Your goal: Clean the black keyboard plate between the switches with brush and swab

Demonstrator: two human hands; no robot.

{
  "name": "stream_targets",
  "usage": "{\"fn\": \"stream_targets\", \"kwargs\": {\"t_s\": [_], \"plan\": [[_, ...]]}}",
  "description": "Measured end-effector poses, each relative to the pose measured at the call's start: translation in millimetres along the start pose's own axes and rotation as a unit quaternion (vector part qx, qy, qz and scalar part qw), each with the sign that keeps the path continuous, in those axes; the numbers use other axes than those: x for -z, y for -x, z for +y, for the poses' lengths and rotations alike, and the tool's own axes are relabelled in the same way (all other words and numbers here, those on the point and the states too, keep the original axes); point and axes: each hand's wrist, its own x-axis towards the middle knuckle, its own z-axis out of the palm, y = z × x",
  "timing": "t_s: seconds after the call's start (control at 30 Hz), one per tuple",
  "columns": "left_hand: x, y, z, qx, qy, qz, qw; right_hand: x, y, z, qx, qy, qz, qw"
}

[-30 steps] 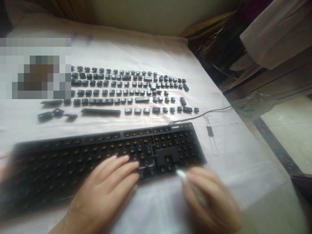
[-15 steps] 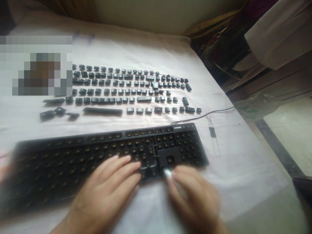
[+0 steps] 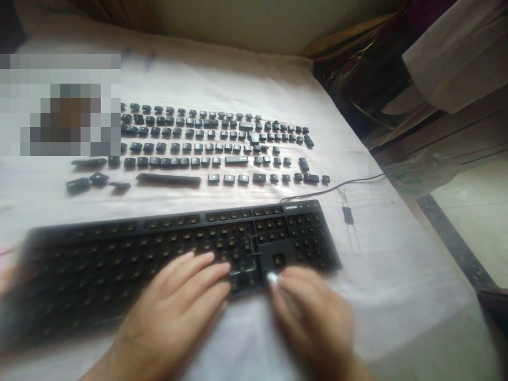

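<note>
A black keyboard (image 3: 275,246) without its keycaps lies on the white cloth, its bare switch posts showing. My left hand (image 3: 174,307) rests on its lower middle part, palm down with fingers stretched out. Close to the arrow-key area is my right hand (image 3: 313,317), its fingers pinched around a small white-tipped thing (image 3: 272,277). That white tip meets the keyboard's lower edge zone; blur hides what kind of thing it is. Behind the keyboard, loose black keycaps stand in several rows, among them the long space bar (image 3: 169,180).
A wire keycap puller (image 3: 347,216) with a dark grip lies right of the keyboard. The keyboard cable (image 3: 337,186) runs off the right edge of the cloth-covered surface (image 3: 381,286). A pixelated patch covers the left side. Beyond the right edge are a plastic bag (image 3: 420,172) and tiled floor.
The view has shifted very slightly. My right hand has moved a little with the white-tipped thing near the same spot; my left hand stays in place on the keyboard.
</note>
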Motion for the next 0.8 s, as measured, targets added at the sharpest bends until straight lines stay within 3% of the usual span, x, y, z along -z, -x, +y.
{"fn": "stream_targets", "kwargs": {"t_s": [0.8], "plan": [[-0.3,-1.8,-0.6,-0.011,-0.020,0.007,1.000,4.3,-6.9,-3.3,0.002,-0.022,0.006,1.000]]}}
